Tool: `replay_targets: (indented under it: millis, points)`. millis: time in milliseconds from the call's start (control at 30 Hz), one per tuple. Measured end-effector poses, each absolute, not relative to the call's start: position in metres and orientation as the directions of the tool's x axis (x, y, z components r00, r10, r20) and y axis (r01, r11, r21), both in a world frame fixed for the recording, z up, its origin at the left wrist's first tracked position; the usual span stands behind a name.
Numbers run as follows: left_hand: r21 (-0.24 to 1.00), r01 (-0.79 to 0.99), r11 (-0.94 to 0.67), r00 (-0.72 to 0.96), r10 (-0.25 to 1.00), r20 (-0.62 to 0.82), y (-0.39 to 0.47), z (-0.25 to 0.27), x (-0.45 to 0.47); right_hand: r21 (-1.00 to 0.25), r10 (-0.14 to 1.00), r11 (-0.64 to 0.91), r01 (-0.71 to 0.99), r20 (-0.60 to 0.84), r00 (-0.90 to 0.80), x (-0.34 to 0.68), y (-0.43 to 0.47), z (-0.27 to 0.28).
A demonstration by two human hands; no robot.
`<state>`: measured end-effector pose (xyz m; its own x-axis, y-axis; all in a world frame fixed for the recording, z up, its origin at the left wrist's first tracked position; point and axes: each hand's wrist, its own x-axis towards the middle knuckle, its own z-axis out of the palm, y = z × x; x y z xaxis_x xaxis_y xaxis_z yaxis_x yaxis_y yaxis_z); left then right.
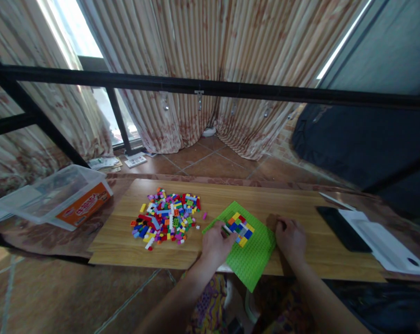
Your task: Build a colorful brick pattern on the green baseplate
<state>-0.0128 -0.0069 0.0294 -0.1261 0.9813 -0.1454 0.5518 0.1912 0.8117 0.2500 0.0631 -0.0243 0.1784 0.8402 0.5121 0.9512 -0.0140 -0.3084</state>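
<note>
A green studded baseplate (pixel 253 263) lies turned cornerwise on the wooden board, its near corner reaching past the front edge. On it sits a flat patch of building bricks (pixel 240 228) in yellow, blue, red, white and green. My left hand (pixel 217 242) is over the plate's left side, thumb and fingers closed around a small whitish brick (pixel 226 228) at the edge of the patch. At the plate's right corner, my right hand (pixel 291 239) rests with curled fingers; anything inside them is hidden.
Left of the plate spreads a heap of loose mixed bricks (pixel 168 218). A clear plastic box (pixel 74 195) with an orange label stands beyond the board's left end. To the right lie a dark flat object (pixel 344 229) and a white tray-like piece (pixel 384 241). A black metal bar (pixel 210 87) crosses behind.
</note>
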Motion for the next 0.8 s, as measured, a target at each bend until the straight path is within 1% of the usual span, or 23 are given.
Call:
replay_targets:
  millis: [133,233,333,467,600,800]
  points:
    - [0.705,0.681,0.195,-0.123,0.981,-0.153,0.007,0.040,-0.010,-0.308,0.842,-0.035,0.951,0.503,0.194,0.250,0.063,-0.024]
    - [0.662,0.728,0.177,-0.109,0.984,-0.143,0.018,0.044,-0.009,-0.313,0.846,-0.028,0.949,0.499,0.189,0.250,0.064,-0.024]
    - [0.647,0.746,0.157,-0.075,0.985,-0.153,0.027,0.047,-0.009,-0.334,0.851,-0.037,0.942,0.484,0.205,0.250,0.064,-0.024]
    - [0.630,0.769,0.107,0.004,0.985,-0.171,0.036,0.050,-0.008,-0.413,0.844,-0.046,0.910,0.471,0.257,0.250,0.063,-0.022]
    - [0.634,0.774,0.001,0.105,0.986,-0.130,0.040,0.052,-0.007,-0.450,0.849,-0.036,0.892,0.457,0.265,0.251,0.062,-0.021]
    - [0.639,0.765,-0.086,0.136,0.990,-0.029,0.046,0.048,-0.018,-0.452,0.847,-0.028,0.892,0.463,0.261,0.250,0.063,-0.020]
